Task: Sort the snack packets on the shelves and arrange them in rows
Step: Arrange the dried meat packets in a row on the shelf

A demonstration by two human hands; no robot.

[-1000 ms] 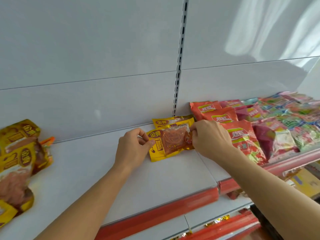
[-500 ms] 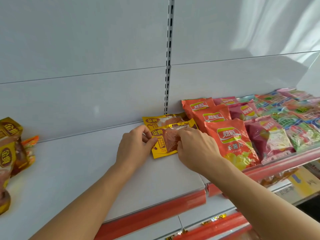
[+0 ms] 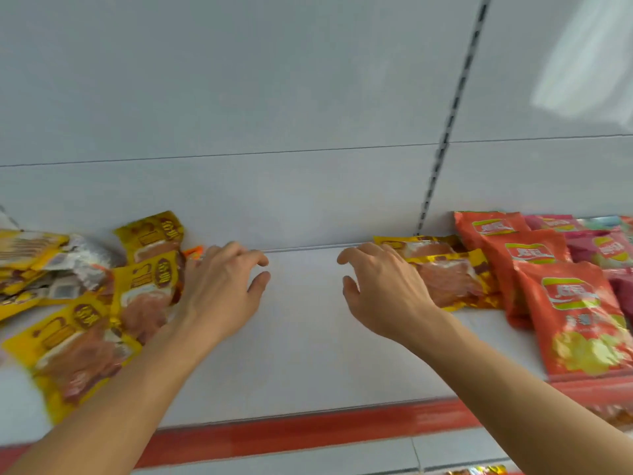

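Note:
Two yellow meat-snack packets (image 3: 448, 269) lie overlapping on the white shelf (image 3: 301, 337), against the red chip bags (image 3: 565, 303). My right hand (image 3: 383, 289) hovers just left of them, fingers loosely spread, holding nothing. A loose pile of the same yellow packets (image 3: 102, 303) lies at the left end of the shelf. My left hand (image 3: 219, 286) is over that pile's right edge, fingers relaxed and empty, near a small orange packet (image 3: 193, 252).
Red, pink and green snack bags (image 3: 603, 248) stand in rows on the right shelf section. A red price strip (image 3: 308, 437) runs along the shelf's front edge. White back panels and a slotted upright (image 3: 442, 145) rise behind. Lower shelves show below.
Both hands have let go of the yellow packet, which now lies by the red bags. The left hand has moved left to the yellow pile, and the view has swung left.

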